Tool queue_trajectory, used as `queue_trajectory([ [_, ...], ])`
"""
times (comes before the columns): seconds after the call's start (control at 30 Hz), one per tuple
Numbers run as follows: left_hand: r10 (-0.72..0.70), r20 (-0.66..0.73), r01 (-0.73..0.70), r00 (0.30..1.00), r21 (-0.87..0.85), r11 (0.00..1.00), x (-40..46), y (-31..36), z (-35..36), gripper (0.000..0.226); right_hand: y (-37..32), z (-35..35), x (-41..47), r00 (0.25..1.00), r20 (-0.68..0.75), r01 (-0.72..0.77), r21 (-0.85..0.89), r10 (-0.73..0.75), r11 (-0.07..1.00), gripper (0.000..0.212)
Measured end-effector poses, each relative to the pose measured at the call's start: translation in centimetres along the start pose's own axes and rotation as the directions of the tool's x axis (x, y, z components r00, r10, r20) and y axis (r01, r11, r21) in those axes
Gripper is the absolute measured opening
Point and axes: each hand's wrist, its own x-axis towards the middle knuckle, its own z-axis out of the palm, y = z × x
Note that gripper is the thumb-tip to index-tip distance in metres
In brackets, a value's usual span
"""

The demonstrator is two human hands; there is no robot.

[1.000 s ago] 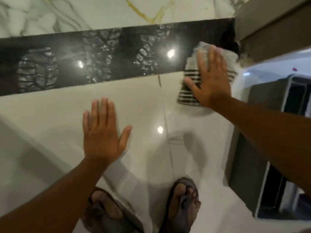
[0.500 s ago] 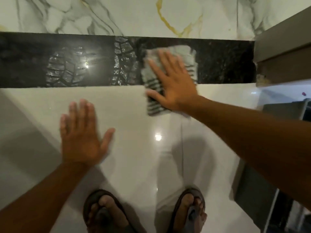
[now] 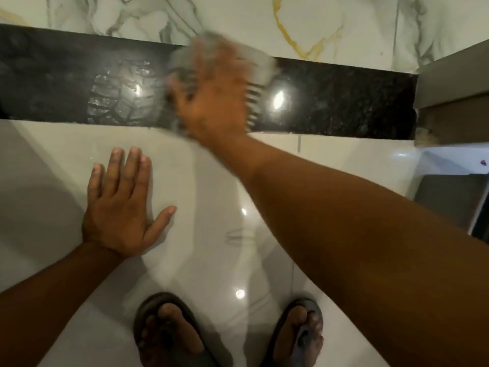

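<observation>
My right hand (image 3: 211,99) lies flat with spread fingers on a grey cloth with dark stripes (image 3: 258,75), pressing it against the black glossy skirting strip (image 3: 66,83) at the foot of the marble wall. Hand and cloth are blurred by motion. My left hand (image 3: 119,207) hangs with straight fingers over the white glossy floor (image 3: 198,181), lower left of the cloth, holding nothing.
White marble wall with gold and grey veins (image 3: 291,19) rises above the strip. A brown cabinet or door edge (image 3: 455,83) juts in at the right, a dark box-like object (image 3: 449,200) below it. My two sandalled feet (image 3: 169,335) stand at the bottom.
My right hand has slid the cloth leftward along the black strip, away from the brown corner. My left hand has stayed low on the left, drifting slightly.
</observation>
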Motion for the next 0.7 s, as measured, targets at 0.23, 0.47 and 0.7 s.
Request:
queue_trajectory([
  [0.23, -0.006, -0.028, 0.006, 1.0, 0.0, 1.0, -1.6, -1.9, 0.0, 0.098, 11.7, -2.2, -2.8, 0.902, 0.137, 0.409, 0.025, -0.409, 0.912, 0.075],
  [0.47, -0.04, 0.015, 0.039, 0.999, 0.075, 0.996, -1.3, -1.3, -0.9, 0.097, 22.9, -2.6, -2.9, 0.77, -0.125, -0.635, -0.066, 0.625, 0.769, 0.088],
  [0.7, -0.054, -0.028, 0.054, 0.998, -0.009, 0.998, -1.2, -1.3, -1.0, 0.096, 2.4, 2.2, 0.2, 0.7, -0.161, -0.7, 0.036, 0.695, 0.713, 0.091],
])
